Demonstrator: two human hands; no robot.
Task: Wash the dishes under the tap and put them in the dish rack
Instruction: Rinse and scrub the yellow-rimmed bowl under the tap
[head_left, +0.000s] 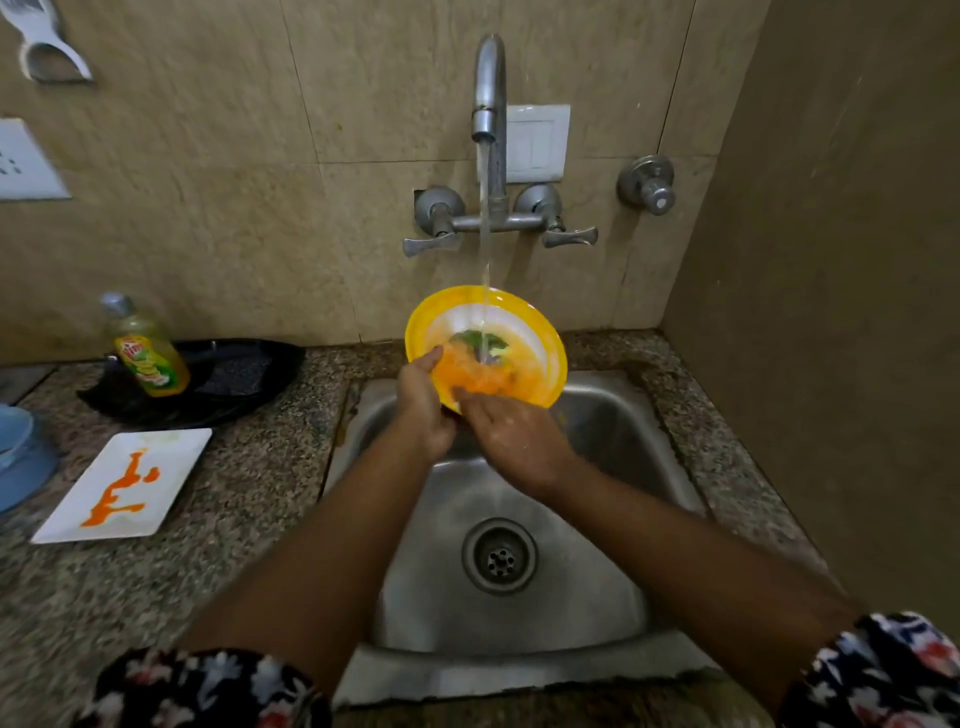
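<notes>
**Rinsing the yellow plate under the running tap**

Head view: the washing step is in hand. The yellow plate (524, 332) is tilted over the back of the sink (613, 519), and the stream from the tap (489, 88) lands on its middle, where orange residue is washing loose. The left hand (423, 410) grips the plate's near-left rim, thumb curled over the edge. The right hand (511, 436) lies with fingers extended and close together, the tips pressing on the plate's lower face, apparently rubbing the smear.

By my judgement the task is at an early stage: this plate is not yet clean. The next move calls for working the fingers across the remaining orange patch while turning the plate under the water, then carrying it to the dish rack, which is not in view.

Count: one yellow plate in hand; one white rectangular plate (124, 483) streaked with orange sauce waiting on the tabletop (249, 499) to the left; one bottle of dish soap (148, 353) standing against one black pan (228, 379); one blue item (21, 457) at the left edge, cut off.
</notes>
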